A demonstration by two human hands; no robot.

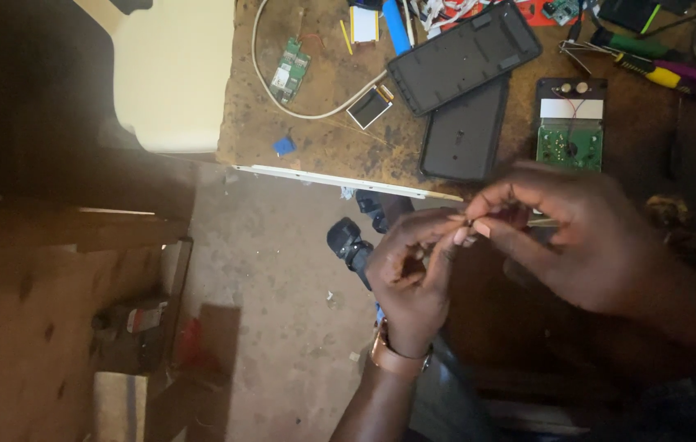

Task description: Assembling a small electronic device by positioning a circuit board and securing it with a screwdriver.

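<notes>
Hands, left (410, 274) and right (565, 233), pinching together one tiny part (469, 221) at fingertips, right of frame centre, below counter (323, 123) edge with open black casings (462, 57), for close fingertip control.

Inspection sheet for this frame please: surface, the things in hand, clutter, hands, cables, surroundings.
Surface: worn brown workbench, scuffed and stained, with a pale strip along its near edge.
Things in hand: a small part pinched between both sets of fingertips; too small to identify.
Clutter: two dark back covers, a green circuit board, a smaller board, a small screen module, screwdrivers, a blue scrap.
Hands: left hand, watch on its wrist, and right hand, meeting in front of the bench edge.
Cables: a white cable looping across the bench.
Surroundings: concrete floor, cream container, wooden boards at left.
</notes>
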